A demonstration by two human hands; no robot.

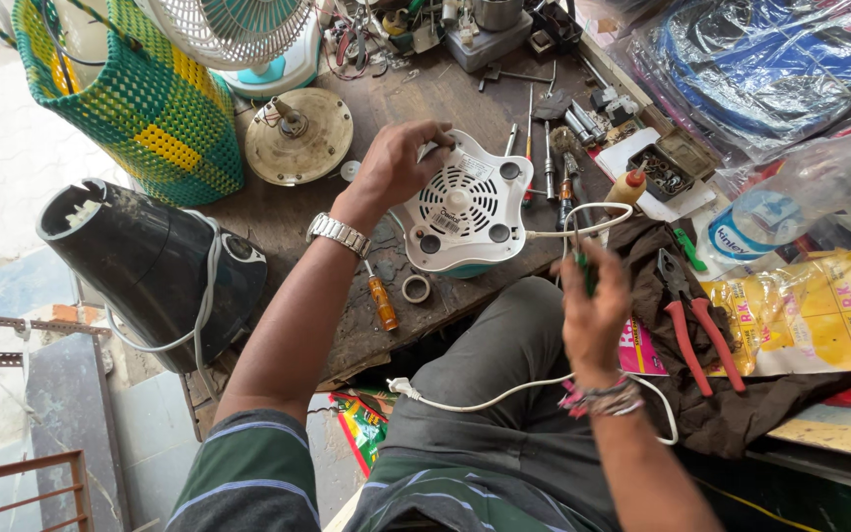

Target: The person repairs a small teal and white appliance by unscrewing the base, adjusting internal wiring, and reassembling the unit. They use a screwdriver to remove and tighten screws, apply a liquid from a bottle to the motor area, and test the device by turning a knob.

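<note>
Light: bright, even daylight, strongest at the left.
Shadows: soft, short, under the left hand (398,163).
Glare: sheen on the plastic wrapping (770,69), upper right.
Blur: right hand (593,296) slightly smeared.
Edges: wide-angle bending at the corners.
</note>
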